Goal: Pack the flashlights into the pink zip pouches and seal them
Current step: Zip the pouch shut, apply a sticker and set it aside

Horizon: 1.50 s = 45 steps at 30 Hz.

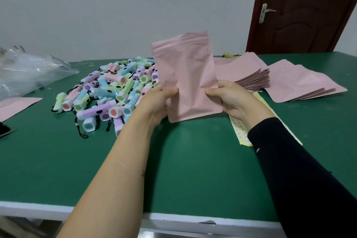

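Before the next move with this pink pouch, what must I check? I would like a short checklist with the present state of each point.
1. Grip: ok. The left hand and the right hand pinch the sides of the pink pouch.
2. Pouch upright, zip end up: ok.
3. Flashlight inside: cannot tell.
4. Zip sealed: cannot tell.
5. More flashlights at hand: ok, piled left of the pouch.
6. Spare pouches: ok, stacked at the right.
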### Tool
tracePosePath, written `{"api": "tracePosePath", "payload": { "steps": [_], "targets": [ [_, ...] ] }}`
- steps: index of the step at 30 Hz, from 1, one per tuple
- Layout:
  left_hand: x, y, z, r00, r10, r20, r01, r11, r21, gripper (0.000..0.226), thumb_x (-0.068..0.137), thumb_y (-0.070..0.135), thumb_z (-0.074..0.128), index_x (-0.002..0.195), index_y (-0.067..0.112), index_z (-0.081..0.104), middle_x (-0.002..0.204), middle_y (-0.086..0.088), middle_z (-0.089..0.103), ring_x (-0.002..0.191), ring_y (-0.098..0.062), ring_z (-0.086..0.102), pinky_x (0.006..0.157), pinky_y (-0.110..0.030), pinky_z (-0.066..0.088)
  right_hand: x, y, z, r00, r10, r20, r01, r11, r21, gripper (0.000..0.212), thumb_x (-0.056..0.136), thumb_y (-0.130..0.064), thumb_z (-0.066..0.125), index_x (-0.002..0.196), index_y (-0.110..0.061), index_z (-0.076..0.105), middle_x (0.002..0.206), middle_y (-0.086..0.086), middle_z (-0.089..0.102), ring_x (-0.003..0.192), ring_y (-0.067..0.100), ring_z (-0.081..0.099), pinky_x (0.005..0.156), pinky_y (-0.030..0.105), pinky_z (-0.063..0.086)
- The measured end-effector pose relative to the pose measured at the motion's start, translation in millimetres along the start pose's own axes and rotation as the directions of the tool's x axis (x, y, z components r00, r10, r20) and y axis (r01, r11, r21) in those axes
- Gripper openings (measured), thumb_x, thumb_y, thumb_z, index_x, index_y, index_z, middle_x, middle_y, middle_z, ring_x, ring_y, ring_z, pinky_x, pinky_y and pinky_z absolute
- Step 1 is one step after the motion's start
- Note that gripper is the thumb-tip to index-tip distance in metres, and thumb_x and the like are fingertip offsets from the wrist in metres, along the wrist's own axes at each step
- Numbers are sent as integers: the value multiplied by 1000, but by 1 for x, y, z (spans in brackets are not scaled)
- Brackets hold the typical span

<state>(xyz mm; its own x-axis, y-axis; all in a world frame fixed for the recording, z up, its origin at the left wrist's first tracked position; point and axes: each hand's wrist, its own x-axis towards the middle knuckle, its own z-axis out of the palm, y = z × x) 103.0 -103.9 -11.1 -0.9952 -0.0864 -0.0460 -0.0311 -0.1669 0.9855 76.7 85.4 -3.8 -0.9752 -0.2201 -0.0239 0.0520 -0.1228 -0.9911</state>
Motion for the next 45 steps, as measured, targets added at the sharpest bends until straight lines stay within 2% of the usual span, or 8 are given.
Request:
{"api": "tracePosePath", "payload": {
  "steps": [4, 7, 12, 16, 20, 28, 34, 45],
  "targets": [
    [1, -2, -2, 998, -36, 47, 33, 997, 67, 18, 91, 5, 62, 105, 16, 67, 96, 0, 73, 81, -17, 67, 63, -25, 53, 1, -1, 1, 998, -14, -55, 17, 998, 53, 16, 93, 7, 53, 103, -1, 63, 97, 12, 67, 91, 25, 66, 94, 38, 53],
    [-1, -5, -1, 989, -106, 104, 95, 990, 106, 12, 89, 6, 65, 97, 15, 65, 78, 5, 73, 70, -9, 67, 58, -19, 53, 4, -2, -1, 991, 5, -133, 9, 994, 105, 20, 94, 8, 52, 109, 0, 62, 114, 20, 66, 112, 33, 62, 103, 44, 47],
    [3, -8, -2, 991, -95, 91, 86, 991, 98, 18, 87, 1, 67, 99, 14, 66, 75, 7, 74, 61, -4, 68, 52, -16, 52, 5, 1, -3, 993, 48, -111, -36, 993, 113, 31, 93, 7, 53, 124, 5, 58, 123, 21, 64, 115, 34, 62, 100, 44, 49],
    [1, -7, -1, 994, -86, 69, 76, 988, 132, 21, 86, 0, 67, 100, 15, 66, 72, 7, 74, 59, -5, 68, 52, -17, 52, 3, 1, -5, 998, 50, -39, -47, 996, 71, 31, 92, 8, 54, 122, 2, 60, 118, 17, 67, 101, 28, 67, 83, 35, 57],
    [0, -4, -2, 995, -91, 28, 88, 990, 109, 33, 82, 0, 71, 114, 7, 67, 101, -7, 75, 86, -25, 71, 70, -33, 56, -2, 2, -7, 988, 119, 98, -114, 992, -58, 20, 92, 6, 55, 104, -5, 67, 96, 5, 74, 73, 15, 73, 62, 25, 59],
    [-2, -4, 1, 995, -97, 33, 93, 989, 116, 33, 81, -1, 72, 113, 7, 69, 104, -10, 75, 91, -28, 70, 81, -37, 57, 2, 5, -3, 1000, -15, 17, 17, 998, -67, 14, 89, -8, 66, 102, -10, 68, 105, 10, 73, 88, 20, 71, 79, 29, 58],
    [-1, -1, 0, 999, -38, 1, 38, 998, 58, 21, 82, 5, 74, 102, 10, 68, 94, -5, 76, 82, -22, 71, 73, -32, 57, 1, 8, -5, 992, 81, 99, -60, 979, -194, 14, 88, -7, 68, 102, -8, 71, 102, 8, 74, 91, 23, 71, 85, 32, 56],
    [-4, 1, 3, 999, -42, -27, 43, 999, 32, 26, 82, 10, 75, 107, 8, 68, 98, -9, 75, 81, -24, 70, 76, -33, 57, 4, 7, -2, 997, 46, 65, -37, 990, -137, 8, 87, -16, 71, 94, -13, 73, 92, 4, 77, 83, 18, 73, 75, 29, 58]
  ]
}}
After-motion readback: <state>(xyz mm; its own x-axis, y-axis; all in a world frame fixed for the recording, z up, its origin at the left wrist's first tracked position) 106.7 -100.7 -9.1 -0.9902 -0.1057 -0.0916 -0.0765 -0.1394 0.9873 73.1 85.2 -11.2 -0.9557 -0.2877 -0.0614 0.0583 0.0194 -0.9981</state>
